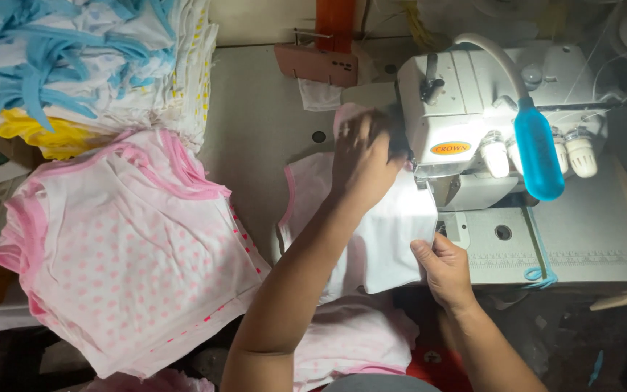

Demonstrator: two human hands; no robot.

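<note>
While the garment [371, 239] is lying across the table [255, 138] at the machine [473, 123], it is behaving as light, limp fabric, best held at its edges. Right hand [444, 268] is pinching the near edge, fingers closed. Left hand [361, 156] is pressing flat, fingers spread, beside the needle area.

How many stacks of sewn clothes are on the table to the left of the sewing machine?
2: a pink-trimmed stack near the left hand, and a blue-and-yellow-trimmed stack behind it at the top left. More may lie outside the picture.
</note>
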